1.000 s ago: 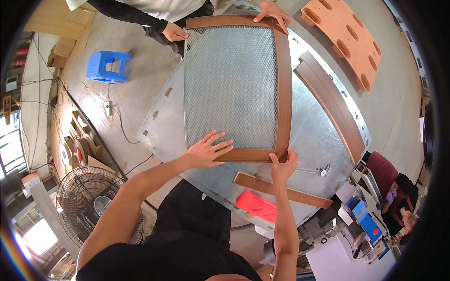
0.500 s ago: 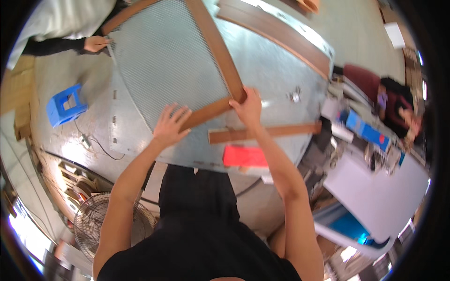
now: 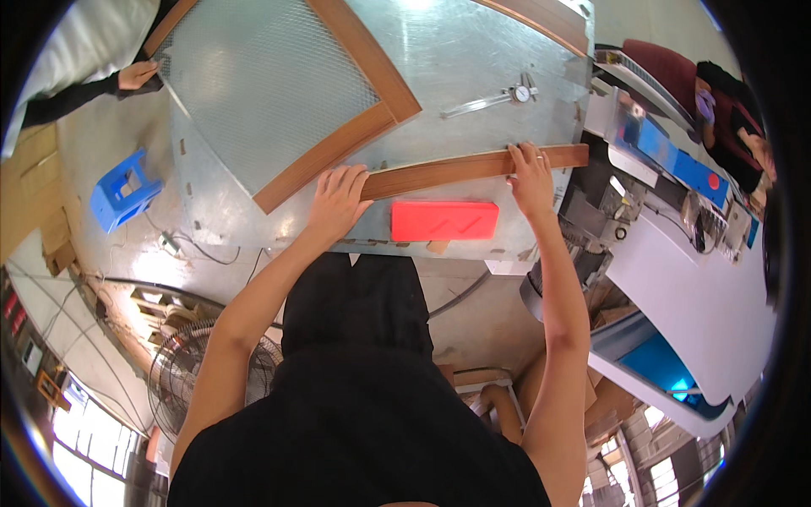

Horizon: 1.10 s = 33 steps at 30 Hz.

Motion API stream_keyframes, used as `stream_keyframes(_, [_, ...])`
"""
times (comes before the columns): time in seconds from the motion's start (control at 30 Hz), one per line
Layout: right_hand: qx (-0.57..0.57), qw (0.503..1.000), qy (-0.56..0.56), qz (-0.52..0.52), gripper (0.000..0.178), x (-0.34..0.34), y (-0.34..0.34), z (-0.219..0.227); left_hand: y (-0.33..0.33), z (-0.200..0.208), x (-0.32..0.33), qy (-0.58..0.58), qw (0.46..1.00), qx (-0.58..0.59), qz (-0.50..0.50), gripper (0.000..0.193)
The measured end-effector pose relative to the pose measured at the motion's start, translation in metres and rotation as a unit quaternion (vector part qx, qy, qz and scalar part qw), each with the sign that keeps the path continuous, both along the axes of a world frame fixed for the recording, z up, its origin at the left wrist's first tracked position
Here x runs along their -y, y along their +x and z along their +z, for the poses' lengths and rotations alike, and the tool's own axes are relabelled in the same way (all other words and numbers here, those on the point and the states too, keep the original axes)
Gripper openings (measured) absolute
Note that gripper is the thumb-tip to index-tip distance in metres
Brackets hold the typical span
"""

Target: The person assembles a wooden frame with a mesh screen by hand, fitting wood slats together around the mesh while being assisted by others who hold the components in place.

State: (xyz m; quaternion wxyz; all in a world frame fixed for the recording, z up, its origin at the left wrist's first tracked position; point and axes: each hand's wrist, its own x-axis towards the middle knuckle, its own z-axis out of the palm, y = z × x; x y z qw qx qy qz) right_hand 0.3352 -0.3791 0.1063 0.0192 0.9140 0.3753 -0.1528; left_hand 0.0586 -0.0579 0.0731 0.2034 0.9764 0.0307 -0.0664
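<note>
I see a big, shiny metal table on a smooth, pale floor. A blue plastic stool stands near its left side, and brown boxes are past the stool. A round fan with a wire cage is on the left too. Behind it, bright light fills a window with thin bars. Over on the right are a white table and a dark red chair.

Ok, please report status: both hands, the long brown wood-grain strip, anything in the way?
Left hand on left end of long brown wood-grain strip, right hand toward its right end. Red rectangular block close on near side, clear of strip.
</note>
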Motion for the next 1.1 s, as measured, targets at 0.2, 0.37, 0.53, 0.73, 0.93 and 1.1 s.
stream_keyframes(0.2, [-0.127,0.989,0.032,0.067,0.060,-0.010,0.025,0.036,-0.011,0.022,-0.036,-0.155,0.987,-0.027,0.041,0.060])
stream_keyframes(0.37, [-0.367,0.928,0.035,0.048,0.054,-0.058,0.039,0.084,-0.035,0.054,-0.108,-0.548,0.778,-0.201,0.233,0.048])
stream_keyframes(0.53, [-0.512,0.859,-0.010,0.018,0.051,-0.100,0.050,0.105,-0.056,0.085,-0.144,-0.598,0.731,-0.257,0.203,0.042])
stream_keyframes(0.73, [-0.449,0.870,0.012,0.202,0.054,-0.215,0.031,0.129,-0.096,0.136,-0.169,-0.403,0.853,-0.328,0.050,0.071])
stream_keyframes(0.93, [-0.308,0.851,-0.001,0.426,0.048,-0.376,-0.031,0.159,-0.118,0.107,-0.138,-0.439,0.881,-0.107,0.138,0.108])
stream_keyframes(1.1, [-0.192,0.794,0.011,0.577,0.045,-0.480,-0.111,0.127,-0.085,0.093,-0.122,-0.337,0.808,0.021,0.483,0.091])
